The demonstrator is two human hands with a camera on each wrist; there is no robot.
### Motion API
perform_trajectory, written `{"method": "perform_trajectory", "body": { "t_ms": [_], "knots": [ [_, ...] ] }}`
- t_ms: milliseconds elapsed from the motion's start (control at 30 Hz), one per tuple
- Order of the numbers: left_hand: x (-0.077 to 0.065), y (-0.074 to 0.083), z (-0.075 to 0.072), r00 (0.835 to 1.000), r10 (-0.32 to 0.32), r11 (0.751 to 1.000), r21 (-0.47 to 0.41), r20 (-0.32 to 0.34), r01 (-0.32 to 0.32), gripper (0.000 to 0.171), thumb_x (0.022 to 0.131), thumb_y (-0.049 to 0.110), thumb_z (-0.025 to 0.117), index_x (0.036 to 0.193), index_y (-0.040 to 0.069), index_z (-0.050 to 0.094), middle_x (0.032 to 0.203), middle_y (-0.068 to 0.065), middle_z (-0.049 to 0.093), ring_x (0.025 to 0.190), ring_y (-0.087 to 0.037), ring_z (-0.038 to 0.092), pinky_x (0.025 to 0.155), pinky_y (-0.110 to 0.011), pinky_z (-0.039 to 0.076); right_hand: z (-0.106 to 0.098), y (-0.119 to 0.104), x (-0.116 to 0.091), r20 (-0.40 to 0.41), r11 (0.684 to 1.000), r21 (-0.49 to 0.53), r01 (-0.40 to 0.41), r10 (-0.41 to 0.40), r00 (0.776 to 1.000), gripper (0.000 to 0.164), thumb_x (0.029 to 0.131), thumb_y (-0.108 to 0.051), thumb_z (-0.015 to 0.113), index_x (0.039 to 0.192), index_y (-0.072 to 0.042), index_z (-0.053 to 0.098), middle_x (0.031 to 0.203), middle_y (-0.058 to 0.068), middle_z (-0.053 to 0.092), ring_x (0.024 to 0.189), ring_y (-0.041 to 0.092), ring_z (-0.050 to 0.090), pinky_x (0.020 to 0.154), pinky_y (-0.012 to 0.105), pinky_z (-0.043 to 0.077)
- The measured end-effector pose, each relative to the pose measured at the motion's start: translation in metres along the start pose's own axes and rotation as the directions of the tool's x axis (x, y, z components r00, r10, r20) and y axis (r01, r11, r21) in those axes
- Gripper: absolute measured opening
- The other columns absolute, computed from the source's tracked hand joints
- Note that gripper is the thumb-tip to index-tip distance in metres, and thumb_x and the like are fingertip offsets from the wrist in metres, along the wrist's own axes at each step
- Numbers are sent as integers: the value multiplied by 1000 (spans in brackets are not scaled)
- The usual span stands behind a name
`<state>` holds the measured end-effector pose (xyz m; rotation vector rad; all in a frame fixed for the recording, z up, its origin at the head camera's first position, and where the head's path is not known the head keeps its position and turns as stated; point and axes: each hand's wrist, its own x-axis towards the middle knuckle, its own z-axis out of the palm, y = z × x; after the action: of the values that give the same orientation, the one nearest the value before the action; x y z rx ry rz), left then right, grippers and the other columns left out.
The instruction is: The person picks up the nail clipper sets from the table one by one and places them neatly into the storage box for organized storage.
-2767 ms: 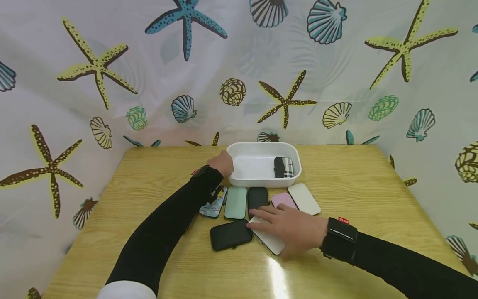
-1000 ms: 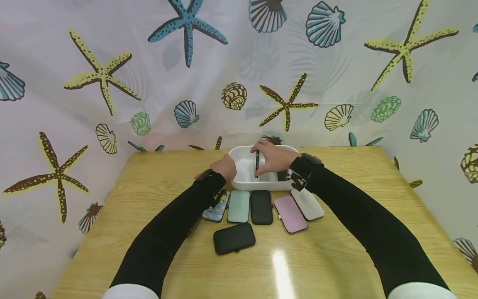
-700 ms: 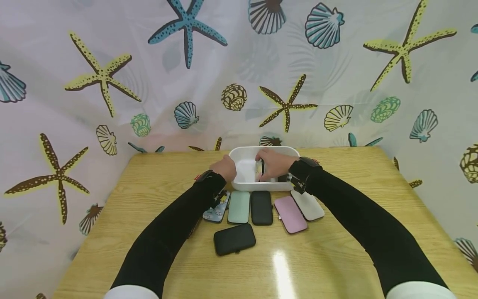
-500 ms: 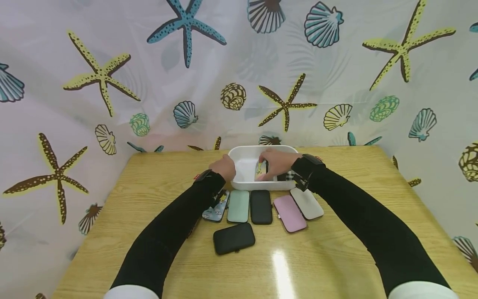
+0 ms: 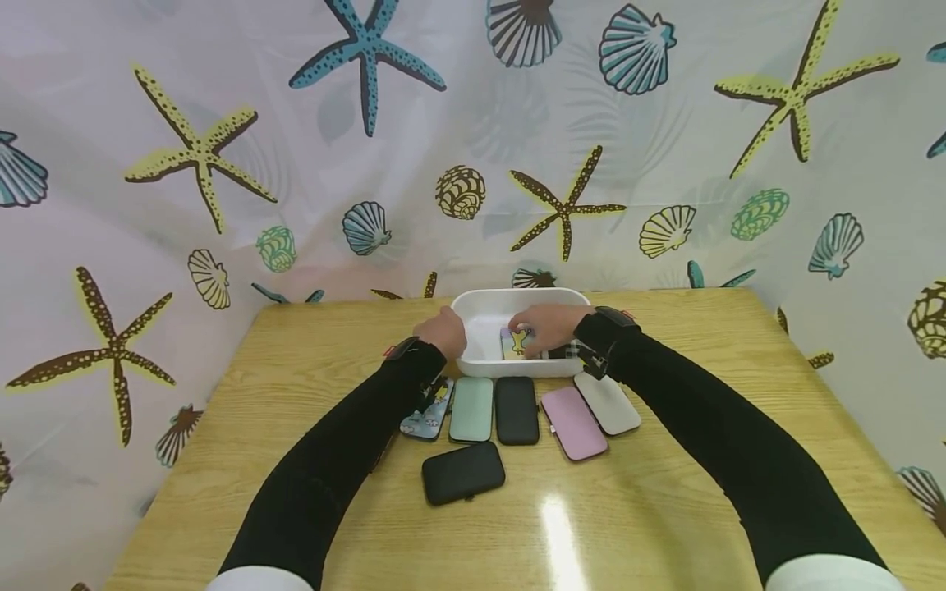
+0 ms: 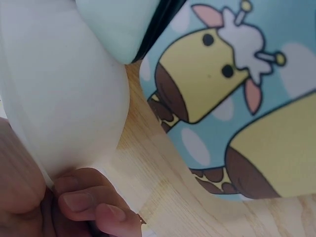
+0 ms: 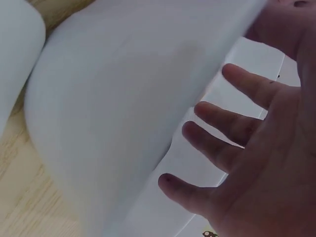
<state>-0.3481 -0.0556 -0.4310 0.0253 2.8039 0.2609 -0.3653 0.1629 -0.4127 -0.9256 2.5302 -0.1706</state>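
Left hand grips the tub's rim — right hand spread, empty, over a case.

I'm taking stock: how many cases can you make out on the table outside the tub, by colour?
Black cases: 2
Mint case: 1
Pink case: 1
White case: 1
Blue giraffe case: 1
Total: 6
Something by the left sleeve is too hidden to count.
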Motion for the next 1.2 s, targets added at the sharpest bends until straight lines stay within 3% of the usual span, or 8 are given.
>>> {"method": "perform_trajectory", "body": {
  "t_ms": [167,267,433,533,967,1200],
  "knots": [
    [1,-2,1,1000,-15,1000,1,-6,15,56,104,21,51,149,-5,30,101,-13,68,77,-23,62,65,-33,45,0,-9,12,14,995,-59,82,-82,997,68,94,-24,69,154,-10,40,149,21,48,139,36,44,114,47,36],
    [-1,-2,1,1000,-15,1000,-7,-6,15,56,104,21,53,148,-5,31,102,-14,69,78,-23,62,66,-33,46,3,-11,19,29,987,-117,106,-103,994,61,96,-27,68,152,-15,46,145,20,52,132,34,50,110,46,40],
    [0,-3,1,1000,-6,1000,-27,-2,6,57,104,21,52,149,-5,29,100,-14,67,76,-23,62,66,-33,45,6,-9,27,16,987,-154,38,-36,999,48,91,-31,72,137,-18,64,127,13,61,106,24,55,99,42,45],
    [1,-4,1,1000,3,1000,-19,-6,-3,57,104,21,50,149,-7,29,98,-13,67,74,-23,61,65,-34,44,5,-9,26,9,991,-135,-8,10,1000,47,88,-33,75,132,-19,67,122,11,62,102,23,55,97,41,46],
    [5,-3,5,1000,21,1000,-11,-14,-21,56,105,20,48,149,-7,29,98,-13,68,73,-22,60,63,-33,43,2,-12,10,8,993,-116,16,-15,1000,45,89,-30,74,132,-16,67,123,15,63,104,25,57,97,42,46],
    [5,-1,4,999,23,1000,-5,-24,-23,53,105,20,48,147,-7,32,101,-14,69,75,-23,61,67,-35,46,2,-6,9,5,997,-74,8,-8,1000,55,92,-33,70,142,-12,58,137,16,60,122,29,58,105,44,44]
  ]
}}
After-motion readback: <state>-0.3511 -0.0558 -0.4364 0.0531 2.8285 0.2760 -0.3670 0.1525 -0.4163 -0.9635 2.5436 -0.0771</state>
